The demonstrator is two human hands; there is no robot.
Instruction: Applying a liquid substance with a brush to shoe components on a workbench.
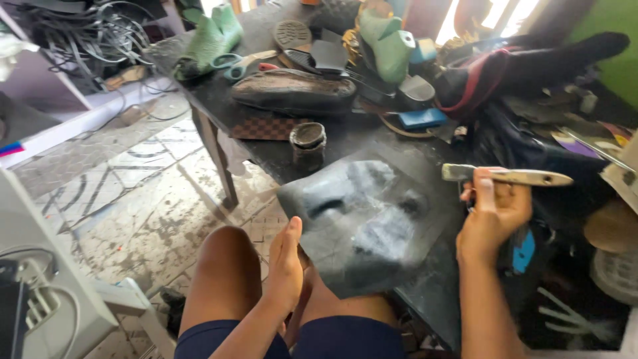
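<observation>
My left hand (287, 262) holds the near edge of a grey rubber sheet (362, 219) that rests half on my lap and half on the dark workbench (266, 106). The sheet shows dull smeared patches. My right hand (495, 213) grips a worn brush (508, 176) by its pale handle, held level just right of the sheet. A small round tin (308, 139) stands on the bench just beyond the sheet's far corner.
The bench is crowded: a dark shoe (296, 90), green shoe lasts (392, 43), teal-handled scissors (242, 65), a shoe sole (292, 33), a blue block (423, 118) and a black-and-red bag (525, 63). Tangled cords (86, 33) lie far left. Patterned floor tiles (133, 193) stretch left.
</observation>
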